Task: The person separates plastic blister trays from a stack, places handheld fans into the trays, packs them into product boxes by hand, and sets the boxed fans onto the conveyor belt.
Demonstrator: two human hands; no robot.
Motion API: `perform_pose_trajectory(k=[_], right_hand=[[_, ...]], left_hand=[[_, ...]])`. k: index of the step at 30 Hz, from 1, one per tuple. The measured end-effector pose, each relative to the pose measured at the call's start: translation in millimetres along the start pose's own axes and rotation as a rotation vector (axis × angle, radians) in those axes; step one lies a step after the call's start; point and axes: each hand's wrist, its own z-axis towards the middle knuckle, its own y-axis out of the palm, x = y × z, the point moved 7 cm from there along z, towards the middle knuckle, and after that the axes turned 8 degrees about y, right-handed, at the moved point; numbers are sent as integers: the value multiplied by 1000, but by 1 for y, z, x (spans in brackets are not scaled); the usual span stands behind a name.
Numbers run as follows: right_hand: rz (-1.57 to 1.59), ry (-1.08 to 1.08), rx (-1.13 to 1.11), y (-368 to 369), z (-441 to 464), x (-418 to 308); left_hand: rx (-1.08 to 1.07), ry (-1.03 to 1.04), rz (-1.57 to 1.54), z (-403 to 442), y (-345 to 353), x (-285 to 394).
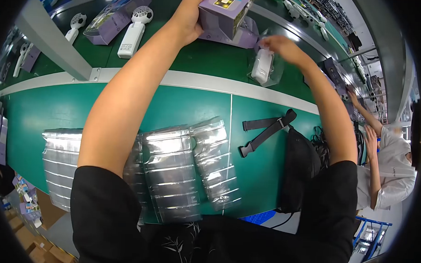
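At the top centre, my left hand (191,17) is closed on the side of a purple box (221,16), which is raised over the green conveyor surface. To its right, my right hand (283,47) has its fingers bent at the top of a clear plastic bag (275,71) with a white device (262,66) inside. The bag lies near the raised metal edge. Another purple box (246,35) lies behind and between my hands.
Clear inflated packing sleeves (169,172) lie on the green table (109,105). A black strap (268,131) and black bag (299,167) are at right. White devices (131,38) and a purple box (110,23) stand beyond a metal post (56,38). A co-worker (390,161) is far right.
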Motion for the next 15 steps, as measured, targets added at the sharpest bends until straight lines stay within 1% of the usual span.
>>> perform_pose_trajectory(k=[2, 3, 4, 6, 7, 8, 10, 11, 13, 14, 15], right_hand=[[-1103, -803, 169, 24, -37, -22], [-1652, -1197, 256, 44, -56, -10], [-1648, -1192, 263, 37, -52, -6], [-1767, -1044, 180, 24, -37, 14], [-1822, -971, 138, 22, -34, 22], [-1818, -966, 144, 17, -40, 26], [-1695, -284, -73, -8, -51, 44], [-1699, -282, -65, -11, -64, 53], [-1268, -161, -21, -34, -86, 72], [-1265, -155, -15, -40, -93, 72], [-1239, -283, 158, -55, -102, 64]], left_hand=[[94, -21, 117, -3, -6, -1], [91, -24, 121, -3, -5, -1], [43, -100, 77, -3, -3, -6], [-50, -273, -21, -8, 2, -26], [-54, -285, -18, -11, 3, -29], [-74, -341, -21, -16, 5, -35], [-115, -438, -30, -22, 10, -37], [-121, -434, -29, -21, 9, -34], [-153, -465, -49, -21, 9, -35], [-168, -485, -60, -21, 8, -36], [-171, -491, -61, -19, 5, -43]])
